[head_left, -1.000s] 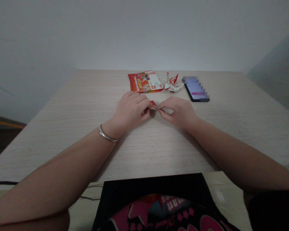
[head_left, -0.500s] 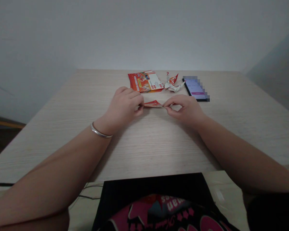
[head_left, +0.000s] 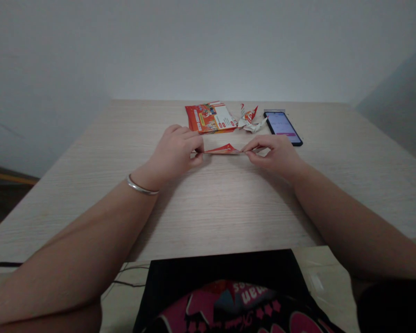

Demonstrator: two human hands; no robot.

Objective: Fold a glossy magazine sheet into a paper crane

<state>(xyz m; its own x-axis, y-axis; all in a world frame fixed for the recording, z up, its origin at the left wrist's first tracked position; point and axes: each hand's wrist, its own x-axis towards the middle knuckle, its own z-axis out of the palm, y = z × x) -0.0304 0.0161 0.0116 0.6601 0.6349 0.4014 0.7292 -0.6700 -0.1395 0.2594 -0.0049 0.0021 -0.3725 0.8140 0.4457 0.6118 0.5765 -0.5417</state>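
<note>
A folded piece of red and white paper (head_left: pixel 224 149) is stretched low over the table between my two hands. My left hand (head_left: pixel 180 149), with a silver bracelet at the wrist, pinches its left end between thumb and fingers. At the other end, the thumb and index finger of my right hand (head_left: pixel 275 155) are closed on the paper's tip. Just beyond my left hand lies a stack of red and white printed leaflets (head_left: pixel 211 118). Beside the stack sits a folded paper figure (head_left: pixel 251 120) with pointed tips, in white and red.
A phone (head_left: pixel 283 128) with its screen lit lies at the right, past my right hand. The pale wood-grain table (head_left: pixel 215 208) reaches back to a white wall. A black cable (head_left: pixel 3 265) runs along the near left edge.
My hands have moved slightly apart, the left to the left and the right to the right. More of the folded paper shows between them.
</note>
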